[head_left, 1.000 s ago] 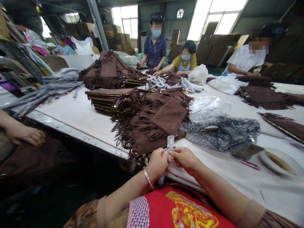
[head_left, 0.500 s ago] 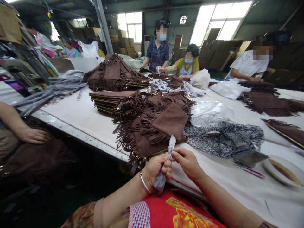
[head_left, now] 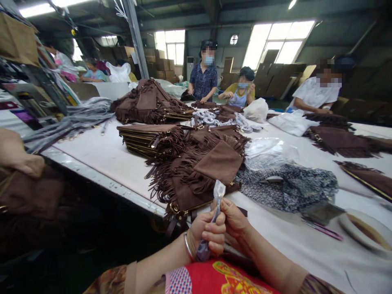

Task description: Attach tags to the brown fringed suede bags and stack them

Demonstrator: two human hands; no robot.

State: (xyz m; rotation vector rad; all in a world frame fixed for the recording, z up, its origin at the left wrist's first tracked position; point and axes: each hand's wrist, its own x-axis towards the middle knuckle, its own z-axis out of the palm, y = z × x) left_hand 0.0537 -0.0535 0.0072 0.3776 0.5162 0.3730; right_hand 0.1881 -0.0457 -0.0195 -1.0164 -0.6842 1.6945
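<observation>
My left hand point(head_left: 208, 233), with a silver bangle at the wrist, is closed around a narrow bundle wrapped in clear plastic point(head_left: 219, 190). The bundle's pale twisted end sticks up above the fist, and its darker lower end shows below it. Against its upper part my right hand point(head_left: 233, 216) pinches with thumb and fingers, touching the left. Just beyond both hands lie brown fringed bags point(head_left: 219, 161) on the white table point(head_left: 122, 167), beside a stack of bags with gold zippers point(head_left: 137, 143).
Right of the bags are a black-and-white cloth point(head_left: 300, 183), clear plastic point(head_left: 269, 151), a pink-handled tool point(head_left: 327, 232) and a tape roll point(head_left: 364, 232). At the left edge, another person's hand point(head_left: 30, 165) holds a brown bag. Several people work across the table.
My right hand has come closer against my left, and the wrapped bundle stands more upright. The neighbouring hand at the left has shifted left and closed on the bag. The view has tilted slightly up.
</observation>
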